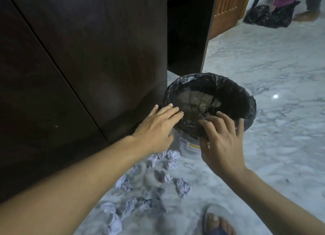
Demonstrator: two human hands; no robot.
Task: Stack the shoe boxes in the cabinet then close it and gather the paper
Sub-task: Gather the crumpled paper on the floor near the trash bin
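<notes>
Beside the closed dark cabinet, my left hand and right hand spread loose at the bin rim, black liner holding nothing I can make out, crumpled white paper balls scattered on the marble floor below.

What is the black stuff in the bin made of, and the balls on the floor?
The bin liner looks like thin, shiny black plastic: it wrinkles and glints. The balls look like crumpled white paper, matte with sharp creases. The floor looks like polished marble or tile, grey-veined and reflecting light.
</notes>
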